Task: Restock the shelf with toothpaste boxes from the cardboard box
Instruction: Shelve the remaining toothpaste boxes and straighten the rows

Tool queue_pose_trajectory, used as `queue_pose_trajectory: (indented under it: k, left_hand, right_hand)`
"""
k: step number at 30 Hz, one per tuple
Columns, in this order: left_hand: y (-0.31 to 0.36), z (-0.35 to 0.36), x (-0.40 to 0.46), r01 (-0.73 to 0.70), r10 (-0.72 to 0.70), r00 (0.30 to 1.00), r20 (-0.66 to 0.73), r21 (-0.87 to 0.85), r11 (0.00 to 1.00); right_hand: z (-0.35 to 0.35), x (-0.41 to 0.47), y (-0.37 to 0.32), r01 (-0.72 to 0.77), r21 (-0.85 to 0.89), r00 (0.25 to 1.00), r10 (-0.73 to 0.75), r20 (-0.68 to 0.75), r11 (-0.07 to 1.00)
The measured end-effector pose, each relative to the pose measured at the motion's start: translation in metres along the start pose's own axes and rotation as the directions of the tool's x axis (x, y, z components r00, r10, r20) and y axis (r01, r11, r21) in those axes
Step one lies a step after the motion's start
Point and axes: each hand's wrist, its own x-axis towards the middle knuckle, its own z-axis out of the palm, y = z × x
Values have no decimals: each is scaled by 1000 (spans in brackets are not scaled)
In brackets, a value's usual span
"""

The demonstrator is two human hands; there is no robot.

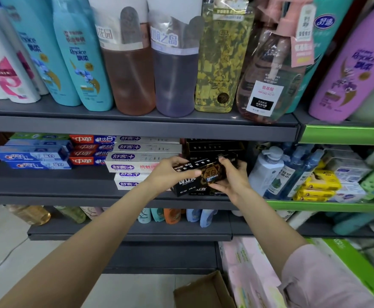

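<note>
Fingers of both hands curl round one black box [200,168]: left hand [170,172] pinches its 9 o'clock end, right hand [231,176] wraps the 3 o'clock end, thumb under, fingers over the top. Box long axis runs roughly 8 to 2 o'clock, right end slightly higher, printed face toward the camera. It sits above the front of the middle shelf [48,185], over more black boxes [184,185] lying there; further black boxes [212,146] stacked behind at 12. White boxes [137,161] stacked just at 9, red boxes [86,150] and blue boxes [33,154] further along at 9. Bottles [268,170] at 3. Shampoo bottles [79,56] on the shelf above, 12 o'clock. Cardboard box [203,292] on the floor at 6, only partly in view.
</note>
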Motion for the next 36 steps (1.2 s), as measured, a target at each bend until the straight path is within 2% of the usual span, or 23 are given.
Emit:
queue_pose_trajectory:
  k: [2, 6, 10, 13, 15, 18, 23, 28, 36]
  left_hand:
    - [-1, 5, 2, -29, 27, 999, 23, 71, 997]
    - [-3, 7, 8, -60, 60, 998, 5, 89, 994]
    - [-3, 9, 17, -114, 108, 993, 38, 251, 961]
    - [-1, 15, 24, -169, 151, 985, 87, 259, 951]
    - [-4, 18, 26, -196, 176, 979, 102, 257, 946]
    - [-13, 26, 34, -212, 181, 977, 116, 395, 894]
    - [-15, 45, 45, -213, 204, 976, 71, 488, 847]
    - [-15, 53, 52, -158, 263, 964, -47, 693, 704]
    - [-22, 34, 60, -164, 231, 971, 57, 865, 474]
  right_hand:
    - [-1, 0, 1, 16, -8, 1000, -16, 12, 1000]
    - [-7, 5, 0, 30, -27, 1000, -30, -10, 999]
    - [-17, 13, 1, 84, -282, 981, -129, -144, 956]
    - [-19, 7, -1, 118, -465, 959, -222, -174, 877]
    - [-24, 2, 1, 147, -594, 937, -304, -173, 791]
    - [-31, 0, 8, 237, -751, 896, -438, -76, 616]
    - [-37, 7, 11, 319, -885, 888, -435, 153, 340]
    - [-39, 15, 11, 360, -932, 881, -350, 320, 54]
    - [-41, 28, 12, 298, -902, 845, -353, 402, -313]
